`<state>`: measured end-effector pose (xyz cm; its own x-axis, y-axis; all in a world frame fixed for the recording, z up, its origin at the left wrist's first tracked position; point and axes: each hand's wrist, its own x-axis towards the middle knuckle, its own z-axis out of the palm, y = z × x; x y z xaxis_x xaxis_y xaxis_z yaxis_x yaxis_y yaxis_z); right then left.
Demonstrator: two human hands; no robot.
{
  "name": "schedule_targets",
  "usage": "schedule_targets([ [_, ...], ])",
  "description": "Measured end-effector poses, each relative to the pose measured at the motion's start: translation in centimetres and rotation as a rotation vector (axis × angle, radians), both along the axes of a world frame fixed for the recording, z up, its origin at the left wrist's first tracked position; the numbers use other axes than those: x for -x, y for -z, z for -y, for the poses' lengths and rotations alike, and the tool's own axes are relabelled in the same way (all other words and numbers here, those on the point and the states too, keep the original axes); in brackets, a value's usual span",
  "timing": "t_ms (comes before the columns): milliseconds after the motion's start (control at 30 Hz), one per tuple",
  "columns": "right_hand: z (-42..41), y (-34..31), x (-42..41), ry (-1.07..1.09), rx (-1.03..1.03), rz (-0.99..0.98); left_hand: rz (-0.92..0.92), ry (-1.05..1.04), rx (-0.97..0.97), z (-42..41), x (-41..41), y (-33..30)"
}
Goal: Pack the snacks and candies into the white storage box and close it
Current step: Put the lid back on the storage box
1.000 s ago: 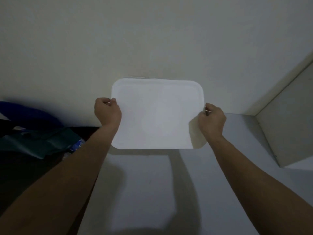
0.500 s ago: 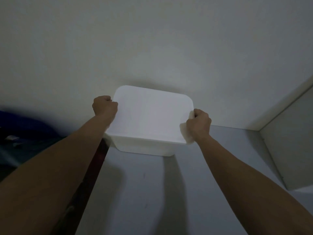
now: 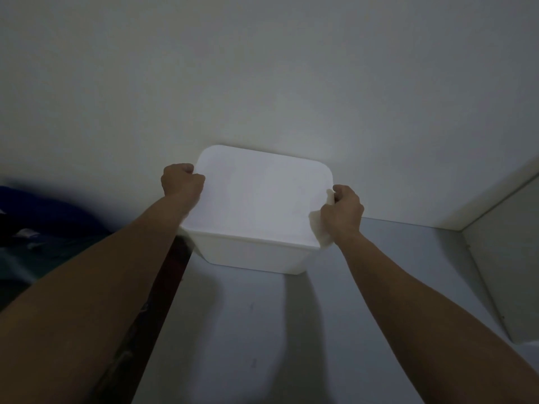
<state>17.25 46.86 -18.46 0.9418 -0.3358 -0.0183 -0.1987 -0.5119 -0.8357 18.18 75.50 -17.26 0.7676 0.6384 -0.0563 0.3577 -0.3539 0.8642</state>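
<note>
A white rectangular plastic storage box [image 3: 253, 258] with its flat white lid [image 3: 259, 196] on top sits on a pale grey tabletop [image 3: 248, 330], against the wall at 12 o'clock. The left hand [image 3: 181, 179], fingers curled, grips the lid's 9 o'clock edge; the right hand [image 3: 343, 209] grips its 3 o'clock edge. Dark blue fabric [image 3: 43, 211] lies at 9 o'clock.
</note>
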Motion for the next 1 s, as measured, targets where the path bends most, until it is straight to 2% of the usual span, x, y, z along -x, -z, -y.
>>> schedule_targets([
  [300, -0.2, 0.2, 0.7, 0.066, -0.069, 0.007, -0.021, 0.04, -0.031, -0.6, 0.8, 1.3],
  [467, -0.2, 0.1, 1.2, 0.084, -0.035, 0.007, 0.001, 0.027, -0.086, -0.4, 0.9, 1.7],
  [600, -0.4, -0.1, 0.8, 0.072, -0.024, 0.06, 0.018, 0.021, -0.059, -0.5, 0.5, 1.9],
  [767, -0.8, -0.2, 0.8, 0.05, 0.059, 0.001, 0.042, 0.083, -0.058, -0.9, 1.0, 2.5],
  [1000, -1.3, 0.8, 0.4, -0.076, 0.277, -0.05, 0.052, 0.161, -0.177, -1.0, 1.5, 3.5],
])
